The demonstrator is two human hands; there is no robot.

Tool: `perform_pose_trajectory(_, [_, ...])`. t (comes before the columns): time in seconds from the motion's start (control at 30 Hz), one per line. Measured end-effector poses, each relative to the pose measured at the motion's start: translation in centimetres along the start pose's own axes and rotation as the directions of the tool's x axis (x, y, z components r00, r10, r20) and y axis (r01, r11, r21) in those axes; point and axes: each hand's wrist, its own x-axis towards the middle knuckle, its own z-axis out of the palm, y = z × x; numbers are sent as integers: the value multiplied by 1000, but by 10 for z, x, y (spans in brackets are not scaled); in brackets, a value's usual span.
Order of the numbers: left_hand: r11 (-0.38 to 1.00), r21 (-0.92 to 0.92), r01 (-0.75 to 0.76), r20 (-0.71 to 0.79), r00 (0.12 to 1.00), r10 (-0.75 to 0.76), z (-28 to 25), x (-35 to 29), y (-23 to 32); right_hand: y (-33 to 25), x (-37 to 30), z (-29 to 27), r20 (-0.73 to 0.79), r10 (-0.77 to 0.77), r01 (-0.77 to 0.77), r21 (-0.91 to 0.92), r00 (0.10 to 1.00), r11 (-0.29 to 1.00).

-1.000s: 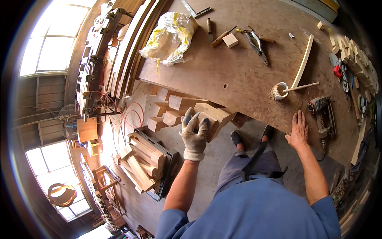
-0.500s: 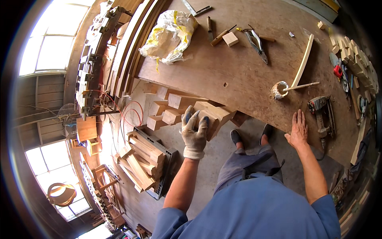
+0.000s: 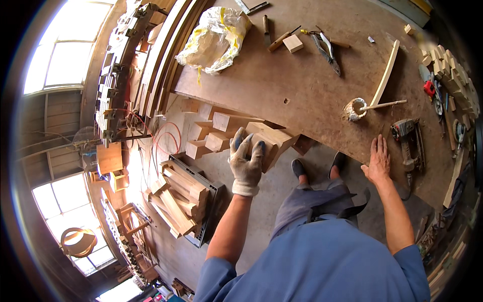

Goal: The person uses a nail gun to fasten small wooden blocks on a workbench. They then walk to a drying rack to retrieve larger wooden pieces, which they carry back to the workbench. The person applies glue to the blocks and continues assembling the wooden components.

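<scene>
Mid-frame, our gloved left hand [image 3: 246, 163] touches a block [image 3: 270, 148], grip unclear; well apart, at right, our right hand [image 3: 377, 163] lies flat on the surface [image 3: 312, 90].

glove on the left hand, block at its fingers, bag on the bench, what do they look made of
Glove: probably knitted fabric, matte and off-white, soft-looking with bluish patches.
Block: wood by its pale brown colour, apparently unfinished, since no gloss shows.
Bag: likely thin plastic film, translucent, crinkled, with bright highlights.
</scene>
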Motion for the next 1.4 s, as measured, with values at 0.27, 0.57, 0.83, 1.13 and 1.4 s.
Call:
perform_pose_trajectory(0.27, [999,30,18,10,1000,-19,-2,-1,5,1,0,1,-6,-3,3,0,1000,1000])
perform_pose_trajectory(0.57, [1000,24,8,2,1000,-8,-1,0,3,-2,0,-3,21,19,-19,-13,1000,1000])
perform_pose_trajectory(0.83, [998,57,-5,-9,1000,6,-2,-2,5,-5,-3,-5,-2,6,-6,4,1000,1000])
perform_pose_trajectory(1.13, [999,39,-12,-11,1000,12,0,-2,0,-2,-1,-2,9,12,-12,-1,1000,1000])
perform_pose_trajectory(1.4, [999,41,0,-7,1000,0,-1,-1,7,-5,-2,-6,17,27,-27,5,999,1000])
